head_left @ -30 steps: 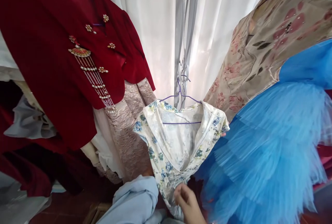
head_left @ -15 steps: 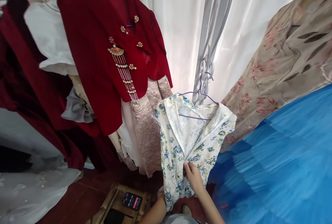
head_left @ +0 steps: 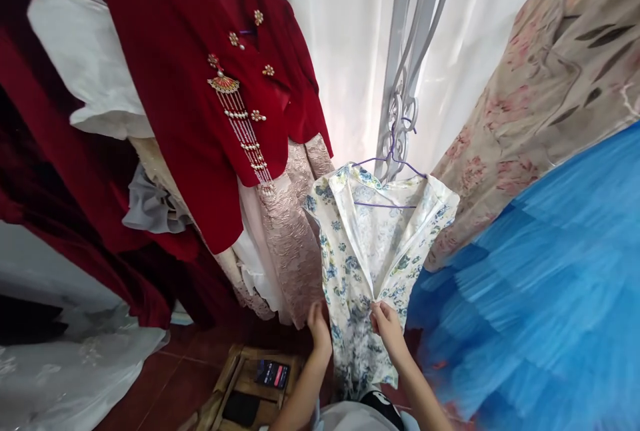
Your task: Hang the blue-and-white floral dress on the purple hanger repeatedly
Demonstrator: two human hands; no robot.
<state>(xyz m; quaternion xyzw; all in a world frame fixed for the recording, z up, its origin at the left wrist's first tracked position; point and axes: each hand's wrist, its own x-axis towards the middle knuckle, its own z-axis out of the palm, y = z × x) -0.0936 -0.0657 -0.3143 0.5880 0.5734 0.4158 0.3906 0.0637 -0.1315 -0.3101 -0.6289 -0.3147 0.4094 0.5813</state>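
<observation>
A white floral dress (head_left: 345,284) with blue and green flowers hangs from a thin purple hanger (head_left: 385,205), its front gaping in a V down to the zipper. My right hand (head_left: 388,326) is closed in a pinch at the bottom of that V, on the zipper; the pull itself is hidden by my fingers. Beside the dress's left edge is my left hand (head_left: 320,330), its fingers apart and slightly curled, holding nothing that I can see.
A white metal stand (head_left: 395,94) with curled hooks bears the hanger. At left hang a dark red jacket (head_left: 185,98) and a pink brocade skirt (head_left: 295,231). A blue ruffled gown (head_left: 540,284) fills the right. Below, a phone (head_left: 273,374) lies on a wooden stool (head_left: 240,381).
My left hand has come out from beneath the dress's lower part to its left side. My right hand keeps its pinch at the V's bottom, and the view has shifted slightly.
</observation>
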